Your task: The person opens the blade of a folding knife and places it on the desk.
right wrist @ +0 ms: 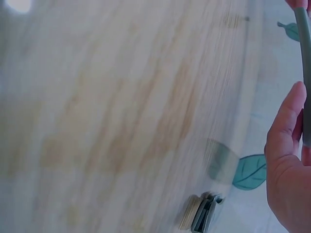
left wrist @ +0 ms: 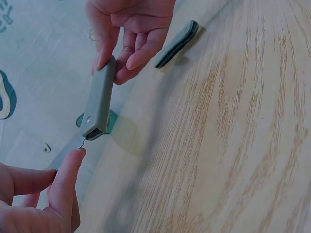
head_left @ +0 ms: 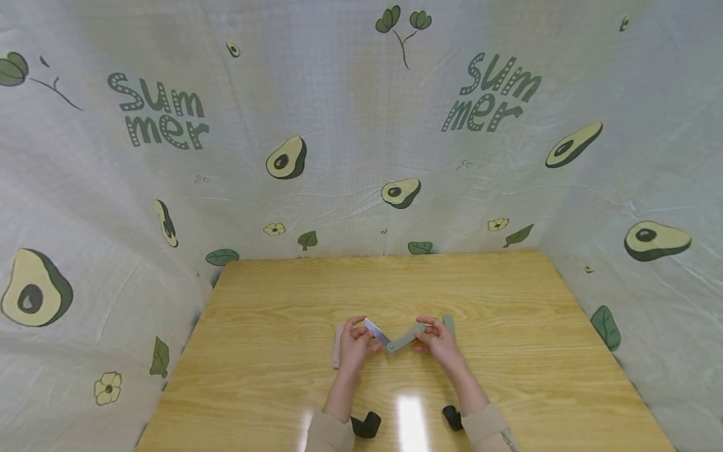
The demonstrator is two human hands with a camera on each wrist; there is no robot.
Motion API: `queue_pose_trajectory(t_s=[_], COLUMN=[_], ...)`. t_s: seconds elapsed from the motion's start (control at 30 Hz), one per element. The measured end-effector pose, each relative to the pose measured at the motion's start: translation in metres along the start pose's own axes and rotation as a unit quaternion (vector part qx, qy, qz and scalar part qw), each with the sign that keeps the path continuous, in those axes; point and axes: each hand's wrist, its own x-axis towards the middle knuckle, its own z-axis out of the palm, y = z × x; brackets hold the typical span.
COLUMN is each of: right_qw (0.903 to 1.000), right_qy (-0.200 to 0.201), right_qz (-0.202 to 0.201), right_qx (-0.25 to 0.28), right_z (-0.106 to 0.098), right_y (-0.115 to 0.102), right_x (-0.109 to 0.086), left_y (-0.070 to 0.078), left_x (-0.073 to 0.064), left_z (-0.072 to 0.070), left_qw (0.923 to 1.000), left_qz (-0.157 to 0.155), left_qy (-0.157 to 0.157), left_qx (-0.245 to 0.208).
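Both hands hold a partly unfolded folding knife (head_left: 405, 339) with a grey-green handle, raised above the table. My left hand (head_left: 356, 345) pinches its blade (head_left: 377, 332) between thumb and finger. The handle's other end is gripped by my right hand (head_left: 439, 342). In the left wrist view the blade comes out of the slotted end of the handle (left wrist: 100, 97), beside a pivot pin. A second grey-green folding knife (head_left: 449, 326), folded, lies just beyond my right hand. Left of my left hand is a pink folded knife (head_left: 337, 347), partly hidden by that hand.
A wood-grain table (head_left: 254, 301) lies below, with light glare near its front. White cloth (head_left: 339, 113) printed with avocados and lettering hangs behind and at both sides. Black devices (head_left: 367, 425) sit by both wrists.
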Motion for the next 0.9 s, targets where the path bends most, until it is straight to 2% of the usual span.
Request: queue_pose_trajectory(t_s=[0.23, 0.5, 0.73, 0.9], right_qw=[0.9998, 0.998, 0.995, 0.9926], right_qy=[0.007, 0.017, 0.029, 0.039], right_qz=[0.002, 0.003, 0.001, -0.001], right_qx=[0.017, 0.061, 0.096, 0.115], right_z=[0.003, 0.006, 0.007, 0.008], right_y=[0.001, 0.002, 0.001, 0.0], right_x=[-0.002, -0.004, -0.005, -0.004], left_y=[-0.002, -0.002, -0.006, -0.007], left_x=[-0.002, -0.005, -0.004, -0.004], left_z=[0.002, 0.005, 0.01, 0.012], left_qw=[0.9987, 0.9971, 0.993, 0.9918], left_qz=[0.007, 0.017, 0.019, 0.027], left_qy=[0.026, 0.035, 0.054, 0.049], left_qx=[-0.043, -0.065, -0.103, -0.115])
